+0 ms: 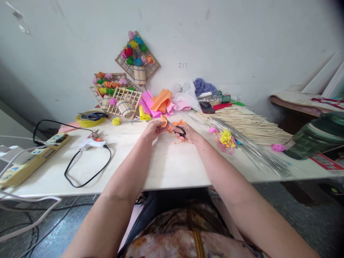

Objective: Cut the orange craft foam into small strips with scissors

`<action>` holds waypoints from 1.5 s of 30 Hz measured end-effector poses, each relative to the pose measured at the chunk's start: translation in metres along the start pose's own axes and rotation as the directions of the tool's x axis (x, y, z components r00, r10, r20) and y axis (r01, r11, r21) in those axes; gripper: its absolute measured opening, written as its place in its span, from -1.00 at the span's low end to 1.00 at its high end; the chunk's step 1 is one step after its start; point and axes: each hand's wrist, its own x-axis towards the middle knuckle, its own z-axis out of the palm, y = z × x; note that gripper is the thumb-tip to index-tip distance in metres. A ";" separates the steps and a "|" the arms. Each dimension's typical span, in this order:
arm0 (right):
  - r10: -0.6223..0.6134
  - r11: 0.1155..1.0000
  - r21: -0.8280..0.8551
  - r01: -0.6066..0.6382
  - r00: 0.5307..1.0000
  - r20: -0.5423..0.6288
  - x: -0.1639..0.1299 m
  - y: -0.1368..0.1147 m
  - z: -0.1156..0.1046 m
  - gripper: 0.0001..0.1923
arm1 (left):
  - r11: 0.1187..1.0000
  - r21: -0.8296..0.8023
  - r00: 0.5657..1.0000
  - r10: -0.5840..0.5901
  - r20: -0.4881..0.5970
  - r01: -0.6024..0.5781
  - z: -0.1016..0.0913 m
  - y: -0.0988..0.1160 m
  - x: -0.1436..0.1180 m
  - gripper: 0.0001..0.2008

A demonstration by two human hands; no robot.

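My left hand [153,130] is closed on a small piece of orange crepe paper [163,121], pinched at the fingertips. In my right hand [190,134] is a pair of scissors [180,130] with dark handles, its blades pointing up and left to the orange piece. Whether the blades touch the paper I cannot tell. Orange paper scraps [180,123] lie on the table around and behind the scissors. Just beyond my hands sit folded sheets of orange crepe paper [161,101] and pink crepe paper [149,104].
Glue gun [92,144] and power strip [40,157] with cords are on the left, near blue-handled scissors [92,115]. Bamboo sticks [242,125], metal wires [249,150] and a green bottle [314,134] fill the right. Lattice flower panels [139,73] lean on the wall; a phone [206,107] lies behind.
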 end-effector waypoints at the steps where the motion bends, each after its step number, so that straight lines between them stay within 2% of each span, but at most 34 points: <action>1: 0.002 1.000 -0.001 -0.002 1.000 0.002 0.000 -0.001 0.000 -0.71 | 1.000 -0.001 1.000 -0.005 -0.004 0.005 0.000 0.001 -0.001 -0.86; 13: 0.019 1.000 -0.001 -0.019 1.000 0.005 -0.004 -0.005 0.000 -0.73 | 1.000 -0.001 0.999 0.004 -0.032 -0.004 0.001 0.002 -0.003 -0.90; 21: -0.004 1.000 0.011 0.004 1.000 0.011 -0.002 -0.001 0.000 -0.69 | 1.000 0.009 0.999 0.016 -0.047 -0.016 -0.001 0.002 0.000 -0.81; 29: 0.022 1.000 0.013 -0.022 1.000 0.008 -0.003 -0.001 0.001 -0.69 | 0.997 0.055 0.999 0.052 0.001 -0.052 -0.003 0.000 -0.001 -0.87; 34: 0.038 0.999 -0.016 -0.038 0.999 -0.020 -0.004 -0.002 0.002 -0.69 | 0.998 0.054 0.999 0.042 0.000 -0.042 -0.001 -0.001 -0.002 -0.82; 45: 0.016 1.000 0.005 -0.016 0.999 -0.032 -0.006 -0.004 0.004 -0.67 | 0.998 0.041 0.998 0.048 0.032 -0.049 -0.003 -0.002 0.001 -0.87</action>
